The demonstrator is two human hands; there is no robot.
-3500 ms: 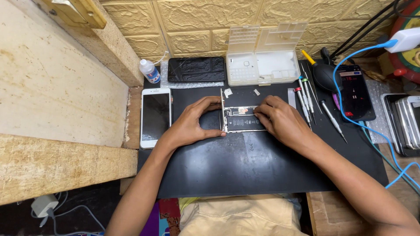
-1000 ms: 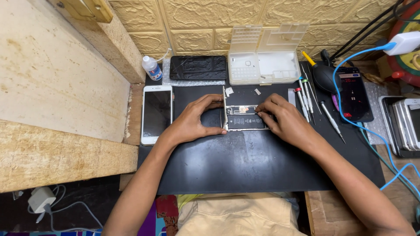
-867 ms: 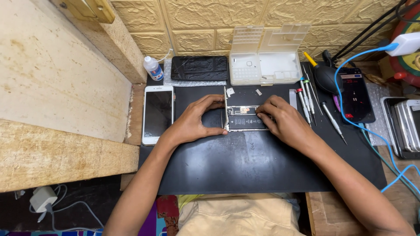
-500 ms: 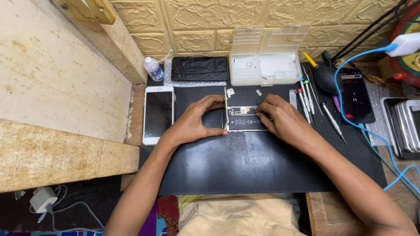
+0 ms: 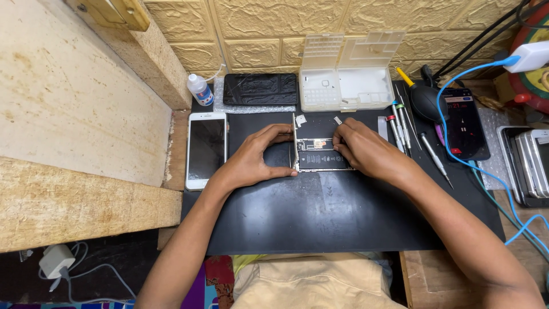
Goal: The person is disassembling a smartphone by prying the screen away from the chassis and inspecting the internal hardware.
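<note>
You are bracing the opened phone (image 5: 318,153) on the black mat (image 5: 343,212) with your left hand (image 5: 251,162) curved around its edge, so your right hand's (image 5: 366,151) pinched fingertips can be working inside it.

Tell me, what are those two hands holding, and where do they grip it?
An opened phone lying on the black mat. The left hand pinches its left edge between thumb and fingers; the right hand rests its fingertips on the right side.

Opened phone body (image 5: 320,153), insides exposed, flat on black mat, w/ back cover off.
</note>
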